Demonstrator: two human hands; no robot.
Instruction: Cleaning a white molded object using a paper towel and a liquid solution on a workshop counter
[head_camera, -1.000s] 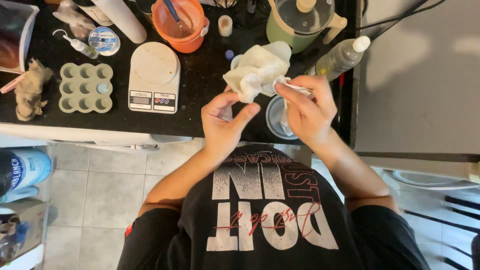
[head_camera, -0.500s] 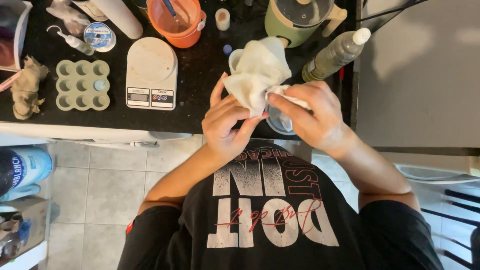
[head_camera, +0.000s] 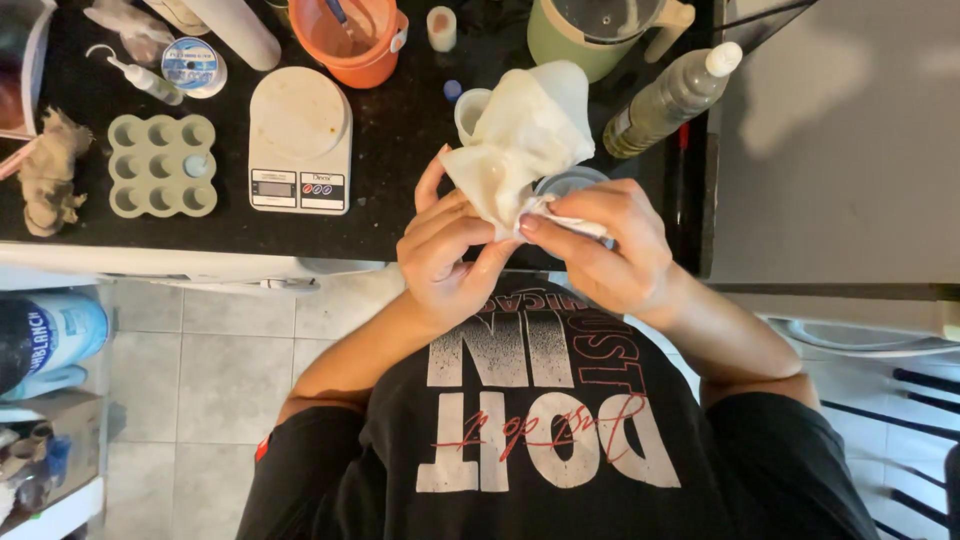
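A crumpled white rubbery mould (head_camera: 525, 135) is held above the near edge of the black counter (head_camera: 400, 130), pinched at its lower end by both hands together. The left hand (head_camera: 445, 260) grips it from seven o'clock, the right hand (head_camera: 600, 245) from five o'clock. A clear round lid (head_camera: 567, 182) is seen just beneath. At ten o'clock a white kitchen scale (head_camera: 299, 140) lies; at two o'clock a tilted bottle (head_camera: 670, 100); at twelve o'clock a green jug (head_camera: 600, 35).
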